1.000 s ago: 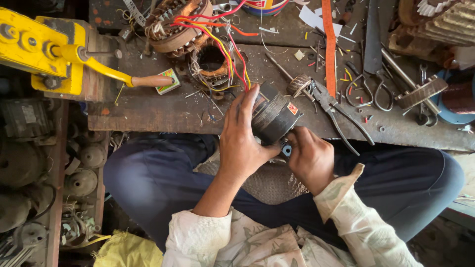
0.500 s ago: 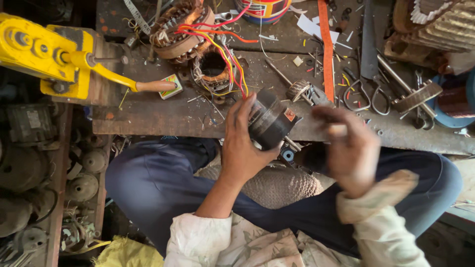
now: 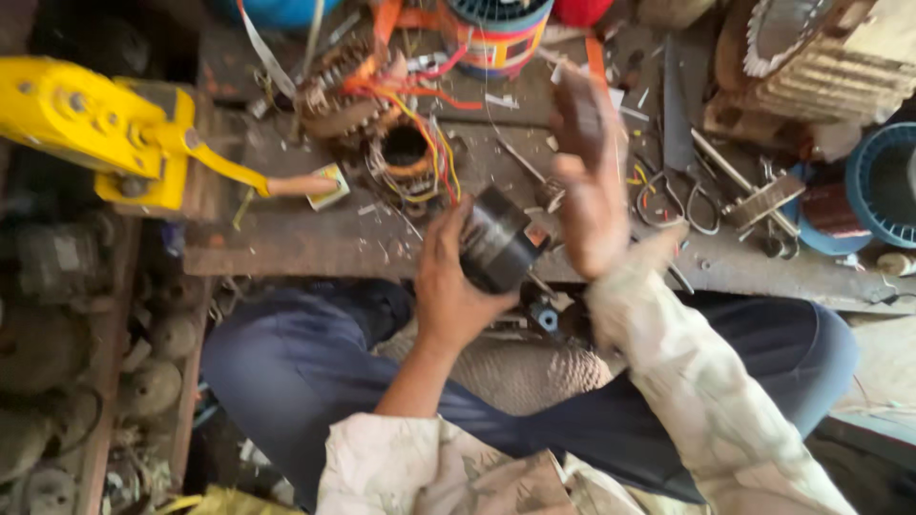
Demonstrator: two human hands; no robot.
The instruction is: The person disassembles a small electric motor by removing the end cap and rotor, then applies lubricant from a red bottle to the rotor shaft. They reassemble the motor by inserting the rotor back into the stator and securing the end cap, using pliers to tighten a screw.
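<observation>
A: Since the earlier frames the right hand (image 3: 587, 181) had left the dark cylindrical motor part (image 3: 496, 250) and risen over the workbench (image 3: 286, 248); what were its fingers doing?

B: They were stretched out loosely and held nothing, blurred above the scissors (image 3: 679, 202).

A: And the left hand (image 3: 448, 286)?

B: Its fingers were curled around the motor part, gripping it at the bench's near edge, above the lap.

A: What lay just beyond the part?

B: Two wound stators (image 3: 382, 124) trailing red, orange and yellow wires, with a striped spool (image 3: 496, 33) behind them.

A: Farther out?

B: A yellow hand tool (image 3: 105, 133) with a wooden-tipped handle lay at the far left, and a blue fan cover (image 3: 883, 191) at the far right.
</observation>
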